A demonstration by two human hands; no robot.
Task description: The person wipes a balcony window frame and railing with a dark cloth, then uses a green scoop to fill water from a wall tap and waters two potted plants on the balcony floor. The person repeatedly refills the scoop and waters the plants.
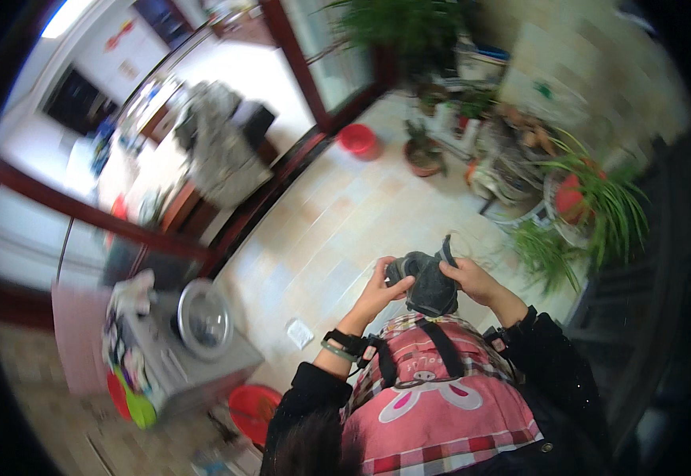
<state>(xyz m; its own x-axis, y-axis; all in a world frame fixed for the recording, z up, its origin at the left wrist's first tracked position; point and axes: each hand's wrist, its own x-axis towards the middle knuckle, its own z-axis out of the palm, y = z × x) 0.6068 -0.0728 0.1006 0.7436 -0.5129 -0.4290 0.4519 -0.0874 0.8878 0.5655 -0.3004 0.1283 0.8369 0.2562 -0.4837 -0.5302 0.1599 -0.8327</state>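
Note:
Both hands hold a dark grey, soft-looking fabric thing (431, 292) in front of my apron; it has a rounded body and a strap-like flap standing up at its right, and its exact kind is unclear. My left hand (382, 290) grips its left side, fingers curled around it and the thumb on top. On the right, my right hand (472, 278) pinches the raised flap between thumb and fingers. The pink apron (441, 408) with a rabbit design and checked edging lies below the hands.
A washing machine (151, 341) with its round door (205, 319) ajar stands at the left. Nearby are a red basin (254, 408) and a white floor drain (299, 334). Potted plants (591, 198) line the right, and a red bucket (360, 142) sits by the sliding-door track.

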